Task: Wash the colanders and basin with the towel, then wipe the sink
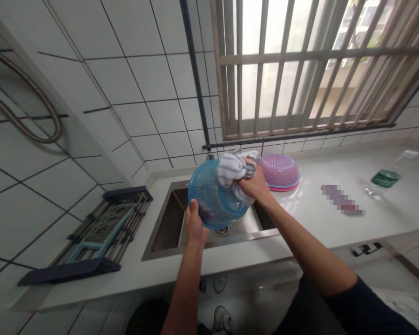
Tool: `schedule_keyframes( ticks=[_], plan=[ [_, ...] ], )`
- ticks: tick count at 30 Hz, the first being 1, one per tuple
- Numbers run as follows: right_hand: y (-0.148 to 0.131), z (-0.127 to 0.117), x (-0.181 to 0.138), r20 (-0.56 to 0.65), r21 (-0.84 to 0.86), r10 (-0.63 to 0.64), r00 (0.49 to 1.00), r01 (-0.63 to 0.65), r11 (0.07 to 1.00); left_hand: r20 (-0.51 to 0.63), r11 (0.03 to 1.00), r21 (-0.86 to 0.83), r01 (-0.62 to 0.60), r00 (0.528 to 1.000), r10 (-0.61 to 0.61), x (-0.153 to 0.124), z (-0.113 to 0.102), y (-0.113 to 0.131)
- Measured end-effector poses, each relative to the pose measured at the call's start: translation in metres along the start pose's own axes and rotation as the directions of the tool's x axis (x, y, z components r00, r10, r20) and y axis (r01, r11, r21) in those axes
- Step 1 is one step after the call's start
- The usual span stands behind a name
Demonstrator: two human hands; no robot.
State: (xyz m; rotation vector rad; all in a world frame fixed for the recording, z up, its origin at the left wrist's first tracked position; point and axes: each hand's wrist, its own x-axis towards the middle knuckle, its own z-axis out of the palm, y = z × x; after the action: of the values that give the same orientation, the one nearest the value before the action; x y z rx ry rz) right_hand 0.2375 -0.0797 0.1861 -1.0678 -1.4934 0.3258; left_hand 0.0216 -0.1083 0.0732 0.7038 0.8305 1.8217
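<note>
Blue plastic colander (212, 195) held over the sink (167, 223), left hand (194, 224) gripping its near rim; right hand (254, 185) closed on a seemingly striped cloth (232, 170)

pixelated patch (342, 200) on counter, bottle (387, 179) blurred, hose (24, 107) cut off

I see a pink colander (280, 172) upside down on the surface (335, 228) right of the sink (167, 223), a bottle (387, 179) lying further right, and a folded rack (97, 232) left of it.
</note>
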Motion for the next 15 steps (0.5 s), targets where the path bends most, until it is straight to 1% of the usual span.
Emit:
schedule_keyframes(
  ticks=[2,4,6,10,13,15],
  plan=[
    [-0.007,0.017,-0.018,0.055,-0.037,-0.027,0.998,0.029,0.999,-0.018,1.000,-0.007,0.009,1.000,-0.009,-0.002,0.001,-0.007],
    [-0.015,0.028,-0.034,0.084,-0.052,-0.025,0.996,0.030,0.998,-0.044,1.000,-0.007,0.003,0.999,-0.003,-0.002,0.001,-0.011],
    [-0.022,0.032,-0.044,0.115,-0.058,-0.023,0.993,0.030,0.998,-0.063,1.000,-0.004,-0.011,0.998,0.011,-0.001,-0.001,-0.012],
    [-0.034,0.032,-0.058,0.140,-0.091,-0.044,0.989,0.057,0.994,-0.076,0.999,-0.028,-0.041,0.996,0.039,0.002,0.002,-0.007],
    [-0.042,0.029,-0.069,0.162,-0.160,-0.063,0.985,0.089,0.983,-0.010,0.997,-0.028,-0.066,0.998,0.066,0.005,0.003,-0.002],
    [-0.047,0.028,-0.077,0.173,-0.218,-0.077,0.982,0.114,0.969,0.085,0.999,0.002,-0.036,0.996,0.036,0.007,0.001,0.000]
  ],
)
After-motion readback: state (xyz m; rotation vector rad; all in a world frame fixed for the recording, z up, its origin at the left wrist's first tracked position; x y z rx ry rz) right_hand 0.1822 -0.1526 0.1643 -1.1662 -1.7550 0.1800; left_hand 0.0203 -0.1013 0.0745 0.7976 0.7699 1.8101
